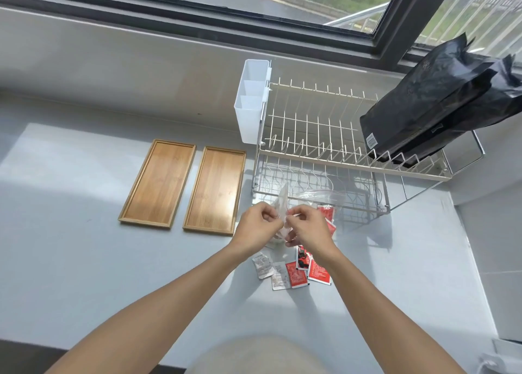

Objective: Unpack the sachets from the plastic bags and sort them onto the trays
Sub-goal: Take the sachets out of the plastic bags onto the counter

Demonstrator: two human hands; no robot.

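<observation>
My left hand [258, 224] and my right hand [306, 226] both pinch the top of a clear plastic bag [281, 201], held just above the counter. A second clear bag [322, 197] with red sachets [324, 212] inside lies behind my right hand. Loose on the counter below my hands lie red sachets [317, 273] and silver-white sachets [264, 265]. Two wooden trays stand side by side to the left, the left tray [158, 183] and the right tray [216, 190], both bare.
A two-tier wire dish rack [324, 153] stands behind the bags, with a white plastic cutlery holder [251, 102] on its left end and black pouches [432, 105] leaning on its right end. A window ledge runs along the back. The counter ends at a wall on the right.
</observation>
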